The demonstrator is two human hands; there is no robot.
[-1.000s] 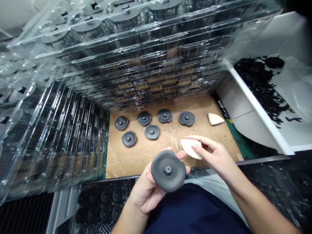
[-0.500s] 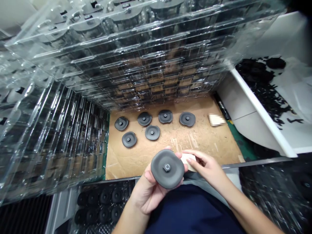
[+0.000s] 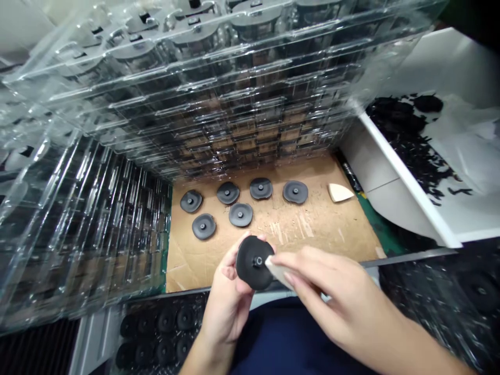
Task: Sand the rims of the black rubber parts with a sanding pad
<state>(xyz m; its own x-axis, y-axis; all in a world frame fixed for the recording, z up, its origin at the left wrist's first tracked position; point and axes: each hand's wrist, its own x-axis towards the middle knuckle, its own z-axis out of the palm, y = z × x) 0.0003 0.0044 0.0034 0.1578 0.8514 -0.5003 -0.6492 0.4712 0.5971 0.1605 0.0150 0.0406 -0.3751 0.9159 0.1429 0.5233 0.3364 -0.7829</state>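
Note:
My left hand grips a round dark grey rubber disc with a small metal hub at its middle, held up over the front edge of the cardboard mat. My right hand pinches a thin white wedge-shaped piece whose tip touches the disc near the hub. Most of the white piece is hidden under my fingers.
Several more grey discs lie in two rows on the mat, and another white wedge lies at its right. Stacks of clear plastic trays rise behind and left. A white bin with black scraps stands right. A tray of black discs sits below left.
My right hand has moved left with the white piece, from beside the disc onto its face. The left hand has tilted the disc and lifted it slightly toward the mat.

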